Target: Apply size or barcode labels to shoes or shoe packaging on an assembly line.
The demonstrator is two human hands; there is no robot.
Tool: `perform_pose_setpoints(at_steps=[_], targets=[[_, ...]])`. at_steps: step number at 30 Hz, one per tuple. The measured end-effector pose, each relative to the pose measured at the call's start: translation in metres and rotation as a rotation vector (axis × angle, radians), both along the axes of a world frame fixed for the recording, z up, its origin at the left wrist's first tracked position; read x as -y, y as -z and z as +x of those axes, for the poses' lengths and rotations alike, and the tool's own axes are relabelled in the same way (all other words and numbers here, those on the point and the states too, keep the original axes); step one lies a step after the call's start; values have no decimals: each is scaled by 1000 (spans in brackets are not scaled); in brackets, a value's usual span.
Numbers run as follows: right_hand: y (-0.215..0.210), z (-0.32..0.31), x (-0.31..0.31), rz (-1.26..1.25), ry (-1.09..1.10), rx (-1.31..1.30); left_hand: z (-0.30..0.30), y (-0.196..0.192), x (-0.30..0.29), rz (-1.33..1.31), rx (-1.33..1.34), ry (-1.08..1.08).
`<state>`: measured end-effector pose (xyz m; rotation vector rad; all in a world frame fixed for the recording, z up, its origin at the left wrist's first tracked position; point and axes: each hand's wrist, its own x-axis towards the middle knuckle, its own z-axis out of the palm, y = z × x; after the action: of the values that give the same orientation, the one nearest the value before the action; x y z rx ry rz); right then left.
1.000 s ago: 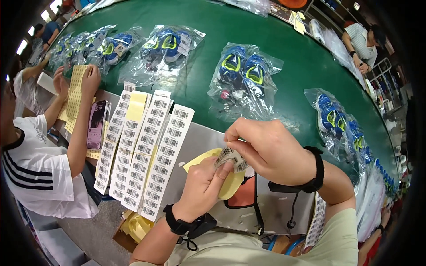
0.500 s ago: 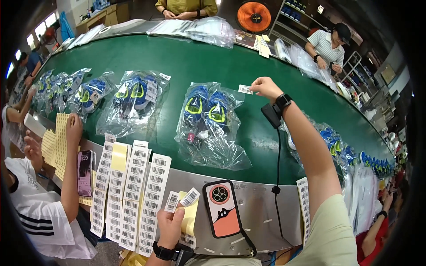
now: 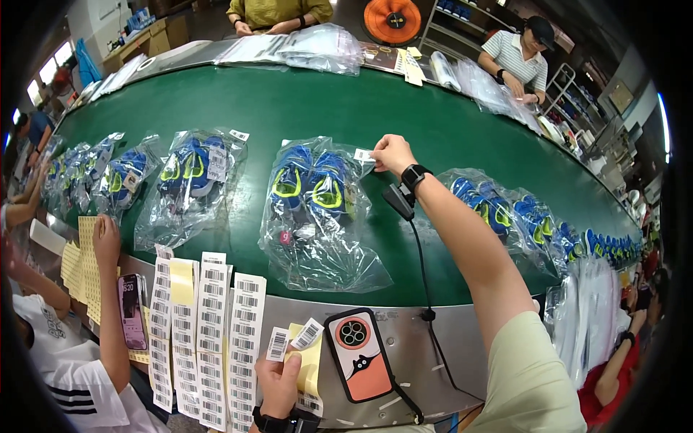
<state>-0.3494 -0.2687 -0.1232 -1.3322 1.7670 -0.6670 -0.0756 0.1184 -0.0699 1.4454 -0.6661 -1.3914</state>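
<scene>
My right hand [image 3: 395,156] pinches the edge of a small white barcode sticker [image 3: 363,155]. The sticker lies at the upper right corner of a clear plastic bag [image 3: 339,249]; I cannot tell whether it is stuck down. Inside that bag is a pair of blue shoes [image 3: 326,189] with lime-green trim, beside a small pink round tag [image 3: 285,237]. Low in the view, my left hand [image 3: 278,382] is closed on a yellow backing sheet [image 3: 310,366], where two white barcode stickers [image 3: 278,344] stand out past the thumb and fingers.
More bagged shoes [image 3: 189,173] line the green conveyor belt [image 3: 289,101] on both sides. Barcode sticker strips [image 3: 245,339] and a phone in a coral case [image 3: 361,353] lie on the metal edge. A black cable [image 3: 426,289] hangs from my right wrist. A co-worker's arm [image 3: 108,289] reaches in at left.
My right hand has brought the sticker left and slightly down, from beside the bag onto its upper right corner. The whole view has shifted a little. My left hand keeps its hold.
</scene>
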Motion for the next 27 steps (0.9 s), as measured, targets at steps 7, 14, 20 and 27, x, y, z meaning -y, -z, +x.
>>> perform_pose_setpoints(at_steps=[7,14,20,27], targets=[[-57,-85,-28,-291,-109,-371,-5,-4,5,102,43,76],[-75,-273,-124,-213,38,-671,-7,-1,4,68,59,-92],[-30,-201,-147,-144,-36,-369,-13,-6,13,48,-22,-102],[-154,-11,-195,-534,-516,-120,-8,-51,2,-74,31,-98]])
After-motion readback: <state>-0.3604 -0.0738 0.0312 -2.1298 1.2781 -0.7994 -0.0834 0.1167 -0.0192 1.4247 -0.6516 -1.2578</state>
